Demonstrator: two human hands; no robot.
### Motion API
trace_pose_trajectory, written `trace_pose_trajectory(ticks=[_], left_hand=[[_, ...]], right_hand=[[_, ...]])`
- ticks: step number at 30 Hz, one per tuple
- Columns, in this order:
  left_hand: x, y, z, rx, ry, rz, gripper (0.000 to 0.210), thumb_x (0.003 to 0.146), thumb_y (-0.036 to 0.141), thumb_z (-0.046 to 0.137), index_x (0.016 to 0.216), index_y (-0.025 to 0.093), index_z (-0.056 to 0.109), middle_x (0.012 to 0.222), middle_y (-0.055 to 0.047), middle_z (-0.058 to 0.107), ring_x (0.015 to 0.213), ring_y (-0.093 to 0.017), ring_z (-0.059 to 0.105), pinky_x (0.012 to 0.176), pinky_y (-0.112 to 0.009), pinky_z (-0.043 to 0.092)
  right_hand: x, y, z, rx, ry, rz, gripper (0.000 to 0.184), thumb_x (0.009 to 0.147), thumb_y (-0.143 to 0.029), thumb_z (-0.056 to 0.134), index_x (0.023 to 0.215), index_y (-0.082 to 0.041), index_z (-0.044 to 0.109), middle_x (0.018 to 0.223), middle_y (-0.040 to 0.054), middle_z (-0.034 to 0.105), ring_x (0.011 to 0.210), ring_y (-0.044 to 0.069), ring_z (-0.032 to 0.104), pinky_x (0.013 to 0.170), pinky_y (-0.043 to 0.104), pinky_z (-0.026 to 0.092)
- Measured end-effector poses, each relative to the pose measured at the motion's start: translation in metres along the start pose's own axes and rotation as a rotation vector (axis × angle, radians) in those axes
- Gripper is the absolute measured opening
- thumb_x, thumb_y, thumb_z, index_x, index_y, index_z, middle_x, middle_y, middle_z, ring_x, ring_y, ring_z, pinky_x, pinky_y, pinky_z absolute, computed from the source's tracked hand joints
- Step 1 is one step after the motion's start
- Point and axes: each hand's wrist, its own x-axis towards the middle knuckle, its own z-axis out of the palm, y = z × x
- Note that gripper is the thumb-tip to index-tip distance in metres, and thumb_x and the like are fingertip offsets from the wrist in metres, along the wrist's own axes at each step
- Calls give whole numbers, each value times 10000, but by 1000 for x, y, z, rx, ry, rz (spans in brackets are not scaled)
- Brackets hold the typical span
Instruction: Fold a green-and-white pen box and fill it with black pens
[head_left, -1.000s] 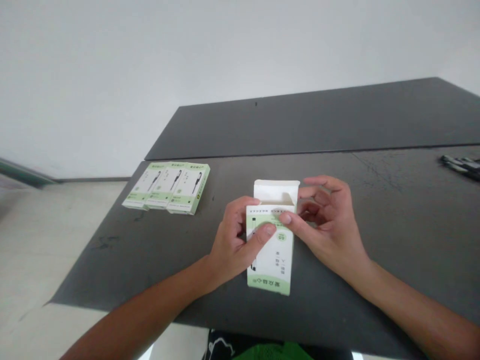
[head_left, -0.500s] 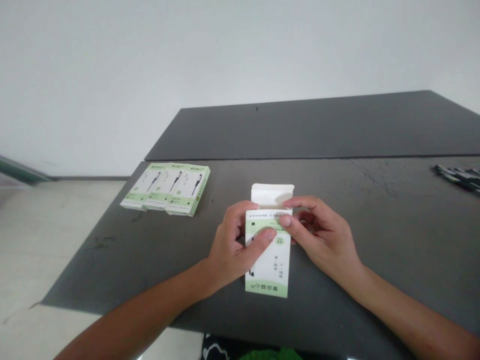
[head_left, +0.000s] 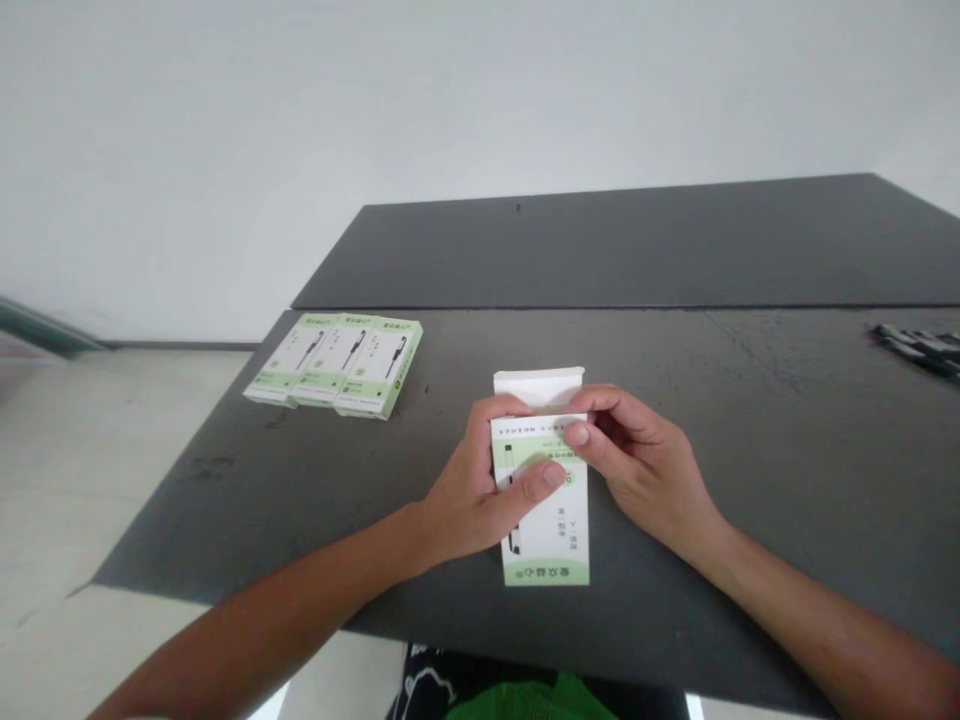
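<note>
Plain pale wall (head_left: pixel 480 90) at the back, light floor (head_left: pixel 82 470) down the left, and a dark grey table (head_left: pixel 795 450) across most of the view. Starting from the left, three green-and-white boxes (head_left: pixel 334 365) lie flat side by side, same spot on the tabletop as a second ago. Next over, the left hand (head_left: pixel 472 500) has barely budged, though its index finger now reaches a bit further along the mouth of the carton (head_left: pixel 551 530). It's clamped on that carton, thumb across the printed front; its other fingers are mostly hidden. Carton's front and centre near the table's close edge, white flap (head_left: pixel 536 387) up at the far end; can't tell if it's touching the table. Bigger change is the right hand (head_left: pixel 660 470): a second ago its fingers were spread off the side, now index and thumb are close together, pinching the carton's right corner by the mouth, the rest curled underneath. Far right, some dark, striped pen-like things (head_left: pixel 926 350) are cut off by the view's edge.
</note>
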Motion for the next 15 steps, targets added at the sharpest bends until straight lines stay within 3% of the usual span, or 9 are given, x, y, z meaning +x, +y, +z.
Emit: trace_pose_trajectory(ticks=[2, 6, 7, 9, 12, 15], left_hand=[[-1, 0, 0, 3, 11, -19, 478, 994, 379, 749, 1351, 311, 438, 869, 32, 648, 618, -110, 618, 525, -218, 506], [-2, 0, 0, 62, 22, -43, 451, 995, 386, 744, 1330, 292, 457, 838, 27, 687, 606, -126, 651, 511, -220, 503], [-2, 1, -1, 74, 13, -45, 444, 995, 385, 743, 1322, 288, 459, 833, 28, 690, 599, -127, 653, 507, -220, 501], [-2, 4, -1, 92, -7, -50, 436, 991, 377, 747, 1310, 282, 466, 842, 24, 699, 599, -127, 658, 506, -221, 501], [0, 9, -1, 104, -35, -65, 437, 979, 376, 762, 1298, 279, 479, 868, 17, 709, 612, -123, 657, 507, -218, 497], [2, 10, -1, 72, -47, -98, 444, 975, 392, 766, 1292, 281, 475, 881, 16, 709, 613, -120, 651, 510, -219, 500]], right_hand=[[0, -1, 1, 64, 7, -14, 154, 978, -345, 762, 1083, -289, 664, 860, -24, 636, 727, 119, 576, 631, 242, 487], [2, -9, -1, 145, 53, 18, 613, 935, -332, 814, 1411, -358, 429, 967, -21, 716, 784, 151, 670, 727, 295, 585], [2, -13, -3, 115, 43, 39, 647, 939, -367, 808, 1461, -348, 425, 944, -17, 722, 787, 161, 679, 735, 305, 590], [3, -19, -5, 25, 20, 89, 539, 974, -458, 753, 1455, -310, 559, 907, 5, 739, 789, 174, 694, 716, 308, 588], [6, -26, -4, -72, 41, 172, 339, 1010, -525, 680, 1242, -300, 783, 929, 30, 793, 768, 172, 715, 640, 286, 566], [9, -24, -2, -78, 67, 185, 263, 996, -502, 707, 1125, -319, 844, 939, 24, 824, 773, 179, 732, 629, 285, 570]])
